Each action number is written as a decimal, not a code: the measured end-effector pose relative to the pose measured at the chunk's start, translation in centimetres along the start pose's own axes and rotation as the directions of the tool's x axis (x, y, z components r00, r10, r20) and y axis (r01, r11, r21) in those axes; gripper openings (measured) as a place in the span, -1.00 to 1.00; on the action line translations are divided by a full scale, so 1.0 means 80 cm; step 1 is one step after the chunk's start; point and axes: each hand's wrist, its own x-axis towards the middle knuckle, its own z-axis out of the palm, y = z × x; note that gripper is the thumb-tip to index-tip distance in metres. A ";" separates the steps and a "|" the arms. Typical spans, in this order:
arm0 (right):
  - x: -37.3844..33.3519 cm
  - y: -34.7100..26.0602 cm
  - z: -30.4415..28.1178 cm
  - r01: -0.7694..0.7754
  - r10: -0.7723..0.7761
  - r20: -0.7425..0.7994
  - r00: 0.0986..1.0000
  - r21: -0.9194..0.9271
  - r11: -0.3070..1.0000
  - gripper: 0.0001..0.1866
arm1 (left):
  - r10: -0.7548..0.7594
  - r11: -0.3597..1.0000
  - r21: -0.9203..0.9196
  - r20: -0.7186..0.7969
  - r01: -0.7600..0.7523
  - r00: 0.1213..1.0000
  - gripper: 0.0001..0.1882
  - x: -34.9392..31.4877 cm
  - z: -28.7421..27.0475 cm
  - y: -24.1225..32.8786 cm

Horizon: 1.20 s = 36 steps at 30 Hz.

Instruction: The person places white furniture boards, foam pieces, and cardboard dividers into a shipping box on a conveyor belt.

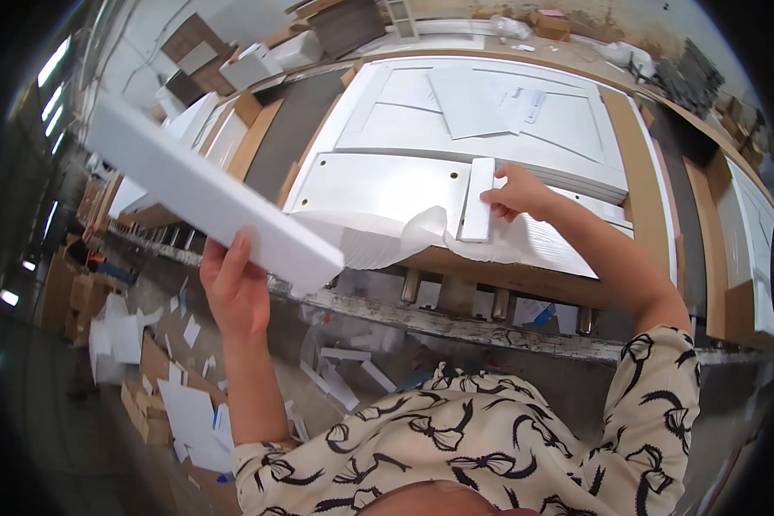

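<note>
My left hand (236,288) is closed on a long white foam strip (202,193), thumb on top. The strip is held up in the air and slants from the upper left toward the middle. Farther right, the closed fingers of my right hand (520,193) pinch a shorter white foam strip (480,206), which stands lengthwise over white panels. To its left lies a white panel (378,185) with dark round holes. Along the near edge a thin foam sheet (404,239) lies crumpled. Behind are white framed panels (383,99) with paper sheets (482,99) on them.
The panels lie in an open cardboard carton (525,273) on a roller conveyor (411,285) with a worn metal rail (387,311). More cartons stand left and right (705,232). Foam scraps (340,383) and cardboard litter the floor.
</note>
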 end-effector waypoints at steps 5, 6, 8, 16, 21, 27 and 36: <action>0.021 0.007 0.026 -0.004 -0.008 -0.058 0.998 -0.207 0.978 -0.49 | -0.006 0.999 0.046 0.074 0.003 0.997 -0.62 0.017 0.022 0.002; 0.026 0.010 0.027 0.009 -0.032 -0.063 0.997 -0.335 0.942 -0.50 | -0.016 0.999 0.053 0.088 0.011 0.996 -0.61 0.023 0.021 0.002; 0.023 0.011 0.029 0.030 -0.046 -0.052 0.998 -0.277 0.960 -0.52 | -0.025 0.999 0.043 0.085 0.021 0.996 -0.61 0.033 0.030 -0.002; 0.011 -0.050 -0.005 0.217 -0.227 -0.089 0.970 -0.107 0.970 -0.60 | -0.218 0.971 0.157 0.280 0.179 0.935 -0.62 0.077 0.137 -0.050; -0.035 -0.111 -0.056 0.600 -0.612 0.061 0.789 0.140 0.788 -0.52 | -0.371 0.897 0.392 0.424 0.202 0.826 -0.58 0.080 0.212 -0.146; -0.037 -0.036 -0.158 0.326 -0.299 0.140 0.944 -0.256 0.910 -0.63 | -0.598 0.372 0.761 0.634 -0.531 0.490 -0.28 0.077 0.223 -0.207; -0.025 0.038 -0.180 0.006 0.066 0.115 0.991 -0.538 0.843 -0.68 | -0.699 0.127 0.651 0.594 -0.748 0.398 -0.34 0.054 0.150 -0.268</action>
